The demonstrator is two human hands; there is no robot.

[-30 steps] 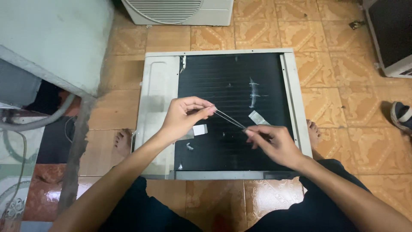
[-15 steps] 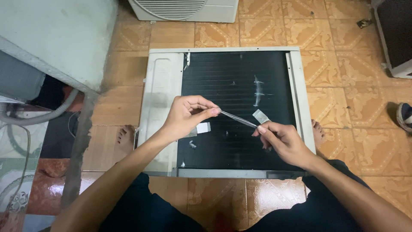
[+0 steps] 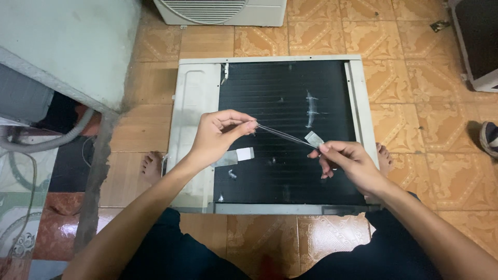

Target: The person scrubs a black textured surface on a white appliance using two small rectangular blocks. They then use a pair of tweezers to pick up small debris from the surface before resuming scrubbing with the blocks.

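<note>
Your left hand (image 3: 218, 136) and right hand (image 3: 346, 162) each pinch one end of a thin clear strip (image 3: 282, 135), which runs taut between them, sloping down from left to right. Both hands are closed in a fingertip grasp on it; the remaining fingers of each hand are loosely curled. The strip hangs above the middle of the panel, not touching it.

The panel (image 3: 197, 103) lies flat on the floor between your knees. It is a pale rectangular frame holding a black finned grille (image 3: 280, 93). A wide blank margin runs down the frame's left side and a narrow rail down its right. A small white tab (image 3: 244, 153) sits on the grille just below your left hand, and a second pale tab (image 3: 313, 138) lies just beside your right fingertips. White scuffs (image 3: 311, 109) mark the grille toward its upper right.

The floor (image 3: 415, 67) is orange patterned tile. Your bare feet (image 3: 152, 167) rest at the left and right edges of the panel. A white fan housing (image 3: 223, 11) stands beyond the far edge. A grey box (image 3: 62, 46) with a grey hose (image 3: 46, 141) beneath it occupies the left side of the room. A dark cabinet (image 3: 480, 41) stands at the upper right, and a sandal (image 3: 488, 138) lies near the right edge.
</note>
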